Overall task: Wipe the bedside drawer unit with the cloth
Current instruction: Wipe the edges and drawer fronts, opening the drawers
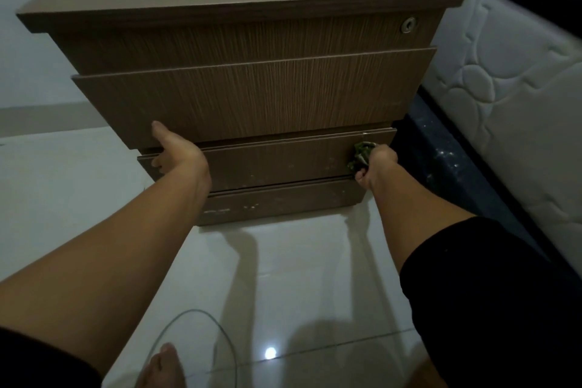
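**Low on the unit, cloth at the right end of the bottom drawer**

Nearest me lay a bare foot [162, 367] on the glossy tile floor [299, 277], with a thin clear cable [201, 318] looping past it, something to mind if I shifted my stance. A black sleeve [472, 293] covered my right upper arm.

Further out, my right hand [376, 167] was bunched tight around the green cloth [362, 154], pressing it against the right end of the lowest drawer front [277, 164]. My left hand [176, 151] sat spread, thumb up on the panel above, fingers hooked under its lower edge, bracing the bedside drawer unit [252, 98].

That lowest front showed pale specks and smears along its length, and so did the plinth [283, 201] below. My judgement: long, firm strokes leftward, then the groove between the two, with the left hand lifted clear as the cloth arrived.

Far right, the dark bed base [441, 148] stood close beside the unit, crowding my wrist at that corner. Above it, the white quilted mattress [504, 88]. Up top, a small round lock [408, 24] sat at the upper drawer's right.
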The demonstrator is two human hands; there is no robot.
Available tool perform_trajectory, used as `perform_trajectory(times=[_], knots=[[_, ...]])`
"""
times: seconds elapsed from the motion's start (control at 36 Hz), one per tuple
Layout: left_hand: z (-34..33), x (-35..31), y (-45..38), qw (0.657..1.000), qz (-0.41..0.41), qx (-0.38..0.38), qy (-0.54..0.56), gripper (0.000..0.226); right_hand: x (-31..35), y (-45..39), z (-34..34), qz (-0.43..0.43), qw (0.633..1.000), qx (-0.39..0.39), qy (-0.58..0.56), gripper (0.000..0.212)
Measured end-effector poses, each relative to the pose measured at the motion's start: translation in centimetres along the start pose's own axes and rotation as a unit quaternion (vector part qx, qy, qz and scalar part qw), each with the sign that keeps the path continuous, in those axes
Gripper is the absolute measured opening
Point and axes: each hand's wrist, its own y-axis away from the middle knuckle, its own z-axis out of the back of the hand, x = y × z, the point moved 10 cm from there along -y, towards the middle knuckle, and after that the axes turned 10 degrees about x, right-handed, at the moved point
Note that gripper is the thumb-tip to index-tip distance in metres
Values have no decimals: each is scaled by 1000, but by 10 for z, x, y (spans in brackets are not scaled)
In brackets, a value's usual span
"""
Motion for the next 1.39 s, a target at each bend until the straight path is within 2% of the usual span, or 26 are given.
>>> perform_trajectory(times=[0.03,0.11,0.17,0.31,0.53,0.61,0.81,0.89,1.03,1.17,1.39], knots=[[2,-2,-2,1000,-3,1,-1,79,-5,2,-2,-16,1000,1,-26,12],[7,-8,-5,1000,-14,8,-4,77,-18,1,-8,-42,999,-14,-9,34],[10,-13,-6,1000,-23,15,-13,76,-26,0,-12,-56,998,-19,7,41],[15,-21,-14,998,-34,36,-25,71,-38,3,-22,-86,995,-24,-34,23],[17,-27,-14,996,-30,86,-8,65,-58,8,-51,-108,994,12,-3,24],[18,-31,-13,991,-21,130,-5,75,-67,11,-63,-119,993,22,13,24],[38,-36,-19,989,0,138,-49,83,-94,23,-102,-139,989,45,28,27],[43,-34,-23,986,23,157,-59,93,-107,30,-120,-145,987,59,31,27],[42,-36,-23,971,46,219,-86,80,-126,42,-151,-147,986,79,29,26],[47,-39,-27,956,64,257,-129,78,-145,51,-175,-155,983,97,31,26],[53,-46,-38,921,32,302,-243,78,-177,65,-223,-174,975,134,45,28]])
